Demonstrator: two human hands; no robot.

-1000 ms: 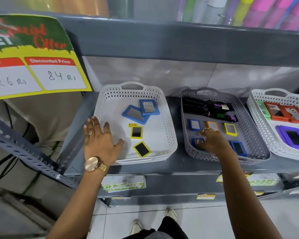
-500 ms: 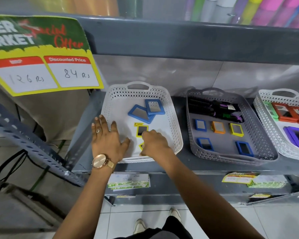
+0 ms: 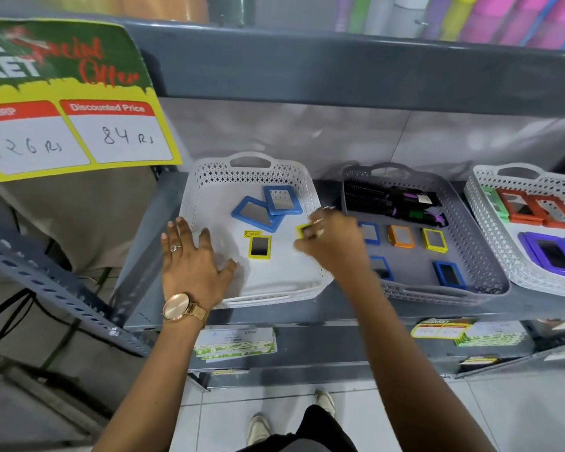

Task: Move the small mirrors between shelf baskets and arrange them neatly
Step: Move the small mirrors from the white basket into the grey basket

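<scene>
My right hand [image 3: 331, 244] holds a small yellow-framed mirror [image 3: 303, 230] above the right side of the white basket [image 3: 209, 177]. In that basket lie another small yellow mirror [image 3: 259, 247] with a price tag and two larger blue-framed mirrors [image 3: 268, 207]. My left hand [image 3: 193, 265], with ring and watch, rests flat on the basket's front left corner. The grey basket [image 3: 490, 275] to the right holds several small mirrors: blue [image 3: 370, 232], orange [image 3: 402, 236], yellow [image 3: 433, 239] and two more blue ones [image 3: 448, 273] at the front.
Black hairbrushes [image 3: 395, 200] lie at the back of the grey basket. A third white basket [image 3: 483, 203] at far right holds larger orange, green and purple mirrors. A yellow price sign [image 3: 72, 102] hangs at upper left. The upper shelf [image 3: 340, 66] overhangs the baskets.
My right hand went from the grey basket to the white one, took the front yellow mirror and lifted it toward the right. The left hand stayed on the basket.
</scene>
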